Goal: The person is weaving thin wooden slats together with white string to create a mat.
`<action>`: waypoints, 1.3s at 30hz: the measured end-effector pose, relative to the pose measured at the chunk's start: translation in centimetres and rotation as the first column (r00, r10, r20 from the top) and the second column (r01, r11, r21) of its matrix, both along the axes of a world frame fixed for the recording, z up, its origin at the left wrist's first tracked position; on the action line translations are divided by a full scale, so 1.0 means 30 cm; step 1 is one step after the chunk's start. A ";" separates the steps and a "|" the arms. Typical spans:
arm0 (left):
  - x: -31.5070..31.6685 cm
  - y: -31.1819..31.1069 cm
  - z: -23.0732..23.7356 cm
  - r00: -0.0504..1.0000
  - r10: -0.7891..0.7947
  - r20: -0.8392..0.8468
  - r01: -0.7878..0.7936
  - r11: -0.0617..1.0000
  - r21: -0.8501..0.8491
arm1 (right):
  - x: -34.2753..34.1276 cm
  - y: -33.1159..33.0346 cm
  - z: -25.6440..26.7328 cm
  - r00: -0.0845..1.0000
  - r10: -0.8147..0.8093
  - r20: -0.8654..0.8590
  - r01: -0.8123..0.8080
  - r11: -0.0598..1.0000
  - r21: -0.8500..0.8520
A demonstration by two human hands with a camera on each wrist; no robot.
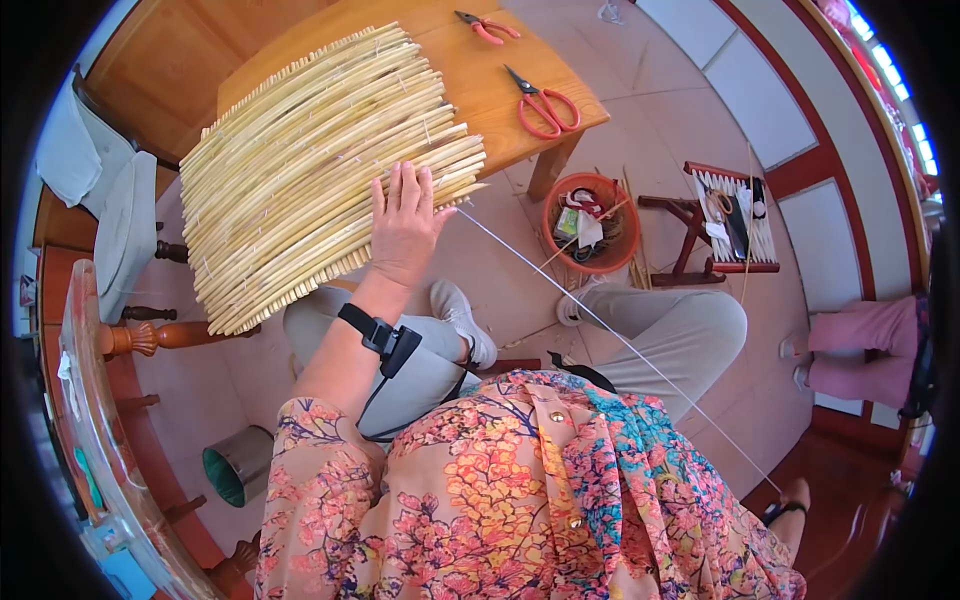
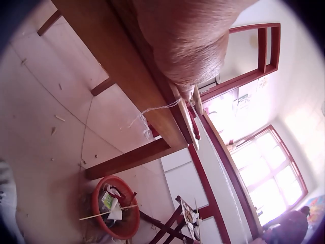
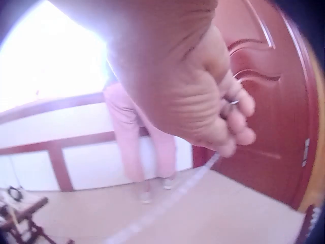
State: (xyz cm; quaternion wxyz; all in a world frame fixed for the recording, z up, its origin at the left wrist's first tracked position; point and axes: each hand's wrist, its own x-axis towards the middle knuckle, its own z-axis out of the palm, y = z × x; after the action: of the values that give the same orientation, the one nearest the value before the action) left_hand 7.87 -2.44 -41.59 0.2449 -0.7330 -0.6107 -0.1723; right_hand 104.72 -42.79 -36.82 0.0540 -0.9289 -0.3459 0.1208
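Observation:
A mat of pale reed stalks (image 1: 310,170), bound in rows with thread, lies on the wooden table and juts past its near edge. My left hand (image 1: 403,215) rests on the mat's near right part, fingers straight and spread. From the mat's edge beside that thumb, a taut white string (image 1: 600,318) runs down to my right hand (image 1: 793,497), held far out at the right. In the right wrist view, curled fingers (image 3: 238,127) grip the string (image 3: 177,193), and a small shiny bit shows between them. Loose thread ends (image 2: 157,108) dangle at the table edge in the left wrist view.
Pliers (image 1: 488,27) and red-handled scissors (image 1: 545,105) lie on the table (image 1: 470,70). An orange basket (image 1: 630,245) of scraps and a folding stool (image 1: 765,255) bearing tools stand right. Another person's pink trousers (image 1: 865,350) show at far right; a metal bin (image 1: 250,455) lies left.

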 end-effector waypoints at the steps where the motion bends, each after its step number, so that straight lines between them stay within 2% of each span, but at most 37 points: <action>1: 0.002 -0.001 0.000 1.000 -0.007 0.000 0.007 1.000 0.002 | -0.002 0.098 -0.015 0.994 0.089 0.068 -0.084 0.993 -0.084; 3: 0.000 -0.002 0.005 1.000 0.011 -0.020 -0.011 1.000 -0.007 | -0.063 0.441 -0.060 0.874 0.428 0.230 -0.361 0.889 -0.282; 5: 0.001 0.001 -0.002 1.000 0.008 -0.027 -0.008 1.000 -0.006 | -0.167 0.839 -0.074 0.589 0.729 0.349 -0.608 0.684 -0.402; 6: -0.001 0.003 -0.004 0.999 0.005 -0.033 -0.005 1.000 -0.006 | -0.616 1.029 0.092 0.718 0.667 0.199 -0.671 0.739 -0.057; 7: -0.005 0.002 -0.001 0.999 0.011 -0.037 -0.011 1.000 -0.006 | -1.029 1.164 0.216 0.764 0.631 0.136 -0.644 0.733 0.219; 8: -0.001 0.002 0.000 0.999 0.007 -0.038 -0.007 1.000 0.004 | -1.279 1.272 0.261 0.774 0.622 -0.117 -0.545 0.749 0.376; 9: 0.000 0.001 0.001 0.999 0.003 -0.040 -0.003 1.000 0.015 | -1.521 1.334 0.264 0.662 0.636 -0.397 -0.377 0.740 0.557; 10: -0.001 0.001 -0.001 0.999 0.009 -0.040 -0.008 1.000 0.016 | -1.715 1.368 0.266 0.468 0.664 -0.584 -0.367 0.747 0.554; 11: 0.001 0.002 -0.003 1.000 0.003 -0.030 -0.003 1.000 0.016 | -1.874 1.407 0.211 0.455 0.718 -0.527 -0.518 0.694 0.499; 12: 0.001 0.003 -0.005 1.000 -0.002 -0.021 0.002 1.000 0.016 | -2.026 1.429 0.183 0.194 0.522 -0.831 -0.427 0.807 0.407; 13: -0.005 0.003 -0.003 1.000 0.005 -0.023 -0.005 1.000 0.021 | -2.171 1.421 0.113 0.113 0.560 -0.821 -0.508 0.742 0.436; 14: -0.004 0.002 -0.003 1.000 0.001 -0.014 -0.001 1.000 0.011 | -2.297 1.425 0.026 0.104 0.672 -0.733 -0.585 0.637 0.501; 16: 0.000 -0.001 0.003 1.000 -0.001 -0.007 0.001 1.000 0.005 | -2.489 1.403 -0.119 -0.036 0.588 -0.808 -0.532 0.673 0.514; 17: 0.002 -0.004 0.007 1.000 0.001 0.001 -0.001 1.000 -0.007 | -2.551 1.396 -0.189 -0.101 0.550 -0.829 -0.479 0.703 0.526; 18: 0.002 -0.005 0.008 1.000 0.003 0.009 -0.003 1.000 -0.018 | -2.587 1.393 -0.206 -0.102 0.552 -0.828 -0.478 0.702 0.527; 20: 0.002 -0.002 0.003 1.000 0.005 0.015 -0.005 1.000 -0.024 | -2.622 1.389 -0.236 -0.012 0.358 -0.934 -0.560 0.771 0.303; 21: 0.002 -0.002 0.003 1.000 0.008 0.020 -0.008 1.000 -0.030 | -2.624 1.384 -0.254 -0.010 0.357 -0.934 -0.560 0.772 0.301; 23: 0.001 -0.003 0.002 0.999 0.000 0.036 0.001 0.999 -0.032 | -2.626 1.375 -0.292 -0.052 0.308 -0.950 -0.357 0.883 0.305; 26: 0.003 -0.005 0.009 0.998 -0.010 0.054 0.012 0.999 -0.035 | -2.591 1.398 -0.308 -0.098 0.238 -0.966 -0.268 0.929 0.256; 27: 0.005 -0.007 0.011 0.998 -0.010 0.057 0.012 0.999 -0.035 | -2.589 1.407 -0.306 -0.096 0.234 -0.968 -0.267 0.930 0.251; 29: 0.009 -0.011 0.021 0.999 -0.001 0.048 0.003 0.999 -0.041 | -2.586 1.424 -0.301 -0.157 0.224 -0.962 -0.104 0.965 0.242; 30: 0.010 -0.012 0.027 0.999 0.008 0.036 -0.007 0.999 -0.042 | -2.594 1.427 -0.287 -0.156 0.221 -0.963 -0.106 0.965 0.239; 32: 0.011 -0.014 0.035 0.999 0.009 0.036 -0.007 0.999 -0.052 | -2.628 1.433 -0.264 -0.248 0.325 -0.913 0.043 0.945 0.324; 36: 0.011 -0.013 0.035 0.999 0.005 0.043 -0.002 0.998 -0.061 | -2.705 1.433 -0.269 -0.287 0.309 -0.907 0.018 0.948 0.317; 38: 0.011 -0.012 0.034 0.999 0.001 0.046 0.001 0.998 -0.062 | -2.735 1.431 -0.302 -0.378 0.264 -0.887 0.014 0.960 0.280; 39: 0.011 -0.013 0.033 0.998 -0.003 0.056 0.007 0.998 -0.059 | -2.742 1.433 -0.311 -0.382 0.261 -0.887 0.016 0.961 0.276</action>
State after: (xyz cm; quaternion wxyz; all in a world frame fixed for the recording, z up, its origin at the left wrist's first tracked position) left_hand 8.21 -2.82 -40.60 0.2053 -0.7364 -0.6204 -0.1752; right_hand 22.45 0.20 -46.14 0.3793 -0.3680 -0.2594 0.8084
